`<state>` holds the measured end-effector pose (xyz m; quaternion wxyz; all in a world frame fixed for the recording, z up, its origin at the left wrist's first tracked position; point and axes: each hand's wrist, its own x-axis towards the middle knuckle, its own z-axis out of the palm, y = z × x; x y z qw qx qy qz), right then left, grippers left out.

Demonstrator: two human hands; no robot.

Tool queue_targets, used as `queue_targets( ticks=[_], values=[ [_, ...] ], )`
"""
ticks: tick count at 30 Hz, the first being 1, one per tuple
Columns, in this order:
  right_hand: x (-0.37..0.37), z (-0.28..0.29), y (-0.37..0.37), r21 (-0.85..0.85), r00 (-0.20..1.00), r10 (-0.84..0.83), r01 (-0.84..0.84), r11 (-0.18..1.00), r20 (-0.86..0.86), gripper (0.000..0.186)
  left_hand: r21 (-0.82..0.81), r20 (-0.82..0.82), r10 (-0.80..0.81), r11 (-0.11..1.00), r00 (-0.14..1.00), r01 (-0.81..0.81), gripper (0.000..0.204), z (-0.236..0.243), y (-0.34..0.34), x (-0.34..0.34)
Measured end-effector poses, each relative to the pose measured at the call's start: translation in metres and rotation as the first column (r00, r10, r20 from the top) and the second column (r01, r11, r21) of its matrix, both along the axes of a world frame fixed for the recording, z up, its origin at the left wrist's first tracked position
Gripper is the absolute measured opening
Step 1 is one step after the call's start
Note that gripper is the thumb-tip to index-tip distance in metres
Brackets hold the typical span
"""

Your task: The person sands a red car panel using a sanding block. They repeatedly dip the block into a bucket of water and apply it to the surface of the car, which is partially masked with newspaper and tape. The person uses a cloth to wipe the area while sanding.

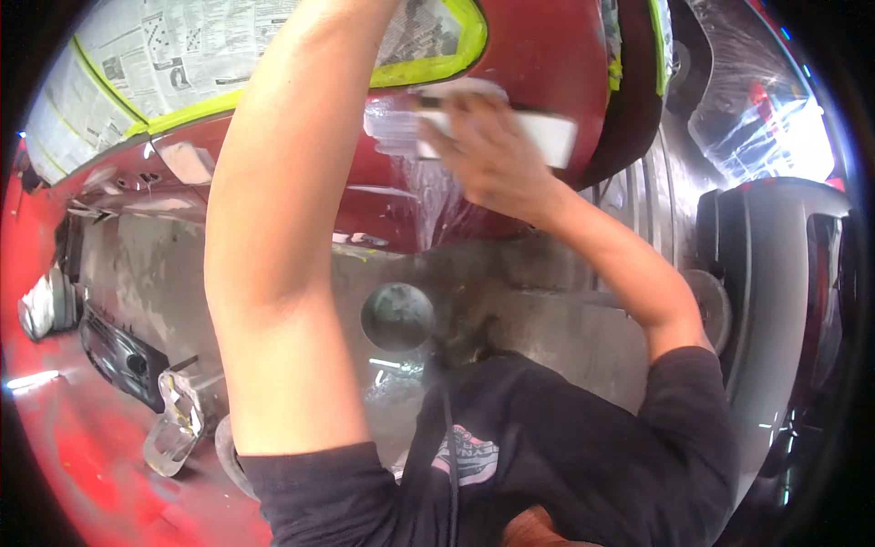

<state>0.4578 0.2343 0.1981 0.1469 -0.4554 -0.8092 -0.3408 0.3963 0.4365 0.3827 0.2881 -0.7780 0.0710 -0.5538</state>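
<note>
My right hand (488,150), a little blurred, grips a white rectangular block (547,137) laid against the red car panel (538,55). Some pale material (460,88) shows above the fingers; I cannot make out whether it belongs to the block. Milky white liquid (392,128) coats the panel left of the block and runs down in streaks toward its lower edge. My left arm (283,182) reaches up past the upper edge of the picture, so its hand is out of sight.
Newspaper (200,50) edged with yellow-green tape (424,73) masks the car windows. A round bucket (397,316) stands on the floor below the panel. Loose black car parts (123,356) lie at left. A grey bumper (775,301) stands at right.
</note>
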Motion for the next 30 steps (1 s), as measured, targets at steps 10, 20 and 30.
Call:
queue_targets(
  ticks=[10,20,30],
  values=[
    [0.061,0.008,-0.029,0.052,0.998,0.011,-0.008,0.999,-0.061,0.047,-0.038,-0.063,0.011,0.999,0.998,-0.014,0.035,-0.001,-0.004,-0.002],
    [0.080,0.013,-0.041,0.041,0.999,0.027,-0.026,0.999,-0.028,0.051,0.016,0.003,0.016,1.000,1.000,-0.016,0.035,0.004,-0.002,-0.001],
    [0.046,0.017,-0.014,0.009,0.996,0.071,-0.071,0.997,-0.046,0.048,0.002,-0.013,-0.006,1.000,1.000,0.006,0.031,0.002,0.001,-0.010]
  ],
)
